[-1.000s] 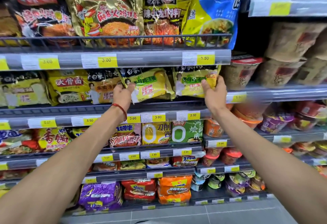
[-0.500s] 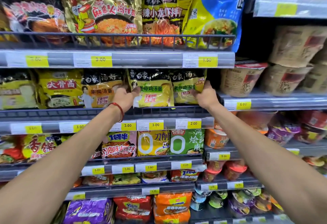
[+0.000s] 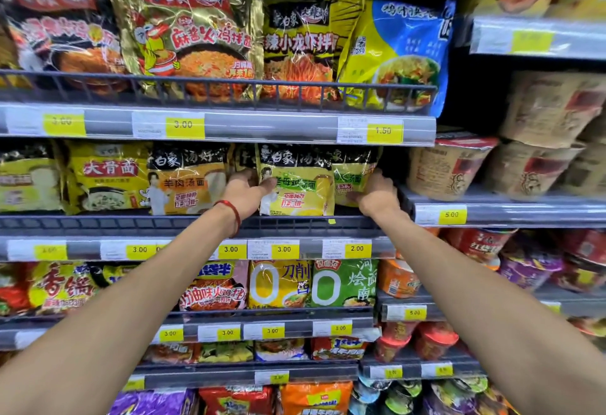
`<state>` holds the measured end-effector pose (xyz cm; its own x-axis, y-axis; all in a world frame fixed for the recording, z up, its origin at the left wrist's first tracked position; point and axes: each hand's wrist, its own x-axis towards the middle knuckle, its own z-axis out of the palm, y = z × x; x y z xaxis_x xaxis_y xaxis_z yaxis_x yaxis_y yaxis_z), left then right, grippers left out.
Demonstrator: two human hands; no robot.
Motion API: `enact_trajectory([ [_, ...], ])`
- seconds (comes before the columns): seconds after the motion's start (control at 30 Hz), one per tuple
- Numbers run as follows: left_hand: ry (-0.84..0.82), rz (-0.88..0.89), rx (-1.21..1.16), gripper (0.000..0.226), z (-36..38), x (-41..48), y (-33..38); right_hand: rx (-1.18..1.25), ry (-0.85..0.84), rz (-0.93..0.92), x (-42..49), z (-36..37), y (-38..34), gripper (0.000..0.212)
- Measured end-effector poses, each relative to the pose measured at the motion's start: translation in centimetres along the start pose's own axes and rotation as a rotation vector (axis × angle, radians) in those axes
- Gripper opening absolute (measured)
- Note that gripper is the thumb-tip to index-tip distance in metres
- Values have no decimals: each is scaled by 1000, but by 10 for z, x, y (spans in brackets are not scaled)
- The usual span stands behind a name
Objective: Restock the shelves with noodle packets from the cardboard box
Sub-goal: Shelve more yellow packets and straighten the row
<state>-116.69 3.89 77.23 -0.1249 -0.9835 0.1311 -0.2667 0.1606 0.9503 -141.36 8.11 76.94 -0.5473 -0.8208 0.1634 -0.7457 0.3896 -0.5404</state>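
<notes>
Two yellow-green noodle packets stand on the second shelf (image 3: 196, 222) behind its wire rail. My left hand (image 3: 244, 191), with a red cord at the wrist, grips the left edge of the front packet (image 3: 300, 189), thumb across its face. My right hand (image 3: 377, 196) holds the right edge of the second packet (image 3: 352, 175), which stands partly behind the first. Both packets sit upright inside the shelf. The cardboard box is not in view.
An orange packet (image 3: 188, 185) and a yellow one (image 3: 108, 178) stand left of my hands. Large packets fill the shelf above (image 3: 229, 125). Noodle cups (image 3: 449, 165) sit on the right-hand shelving. More packets fill the shelves below.
Both hands have pushed the two packets back and down into the second shelf and drawn closer together. The packets now stand upright behind the rail.
</notes>
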Motion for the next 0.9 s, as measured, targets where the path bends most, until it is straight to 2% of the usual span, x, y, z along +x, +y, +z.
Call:
enact_trajectory([
  [0.2, 11, -4, -57, 70, 12, 5, 2, 22, -40, 1, -4, -2, 3, 76],
  [0.27, 21, 6, -58, 66, 20, 7, 5, 24, -48, -25, -10, -8, 7, 59],
  [0.37, 31, 12, -104, 45, 36, 11, 9, 13, -41, -76, -28, -17, 16, 37],
  [0.5, -12, 20, -105, 33, 64, 11, 23, 65, 47, -194, -52, -18, 31, 20],
  [0.67, -9, 45, 15, 41, 100, 12, 26, 153, 69, -317, -74, -26, 37, 34],
  [0.77, 46, 103, 178, 32, 114, 12, 26, 187, 69, -347, -79, -28, 41, 40],
  [0.9, 37, 103, 385, 42, 119, 16, 35, 193, 48, -358, -80, -30, 47, 40],
])
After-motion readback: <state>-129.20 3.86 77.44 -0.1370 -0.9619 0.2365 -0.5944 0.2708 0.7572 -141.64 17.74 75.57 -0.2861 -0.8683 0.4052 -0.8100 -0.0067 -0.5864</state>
